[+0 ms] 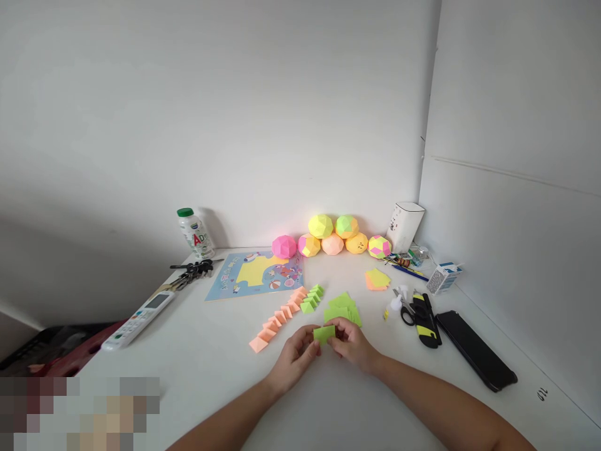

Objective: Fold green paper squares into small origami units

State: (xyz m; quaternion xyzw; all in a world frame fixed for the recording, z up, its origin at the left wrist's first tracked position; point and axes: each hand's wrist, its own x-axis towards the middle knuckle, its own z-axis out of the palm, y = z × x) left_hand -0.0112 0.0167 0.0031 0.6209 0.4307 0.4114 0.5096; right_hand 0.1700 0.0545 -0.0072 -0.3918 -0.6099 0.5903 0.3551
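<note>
A small green sheet of paper [324, 334], folded into a narrow strip, is held over the white table between my two hands. My left hand [298, 352] pinches its left end, thumb in front. At the right end, my right hand [353, 343] grips it with thumb and fingers. Just behind my hands lies a loose pile of green paper sheets [345, 307]. To the left runs a row of folded orange paper pieces [278, 318], beside a shorter row of folded green paper pieces [312, 299].
Several faceted paper balls [332, 244] are stacked against the wall. A blue printed sheet [258, 275], a white bottle [195, 235], keys [195, 269] and a remote control [138, 321] lie left. Right are yellow-orange papers [377, 279], scissors [407, 315], a cutter [425, 322] and a black case [475, 351].
</note>
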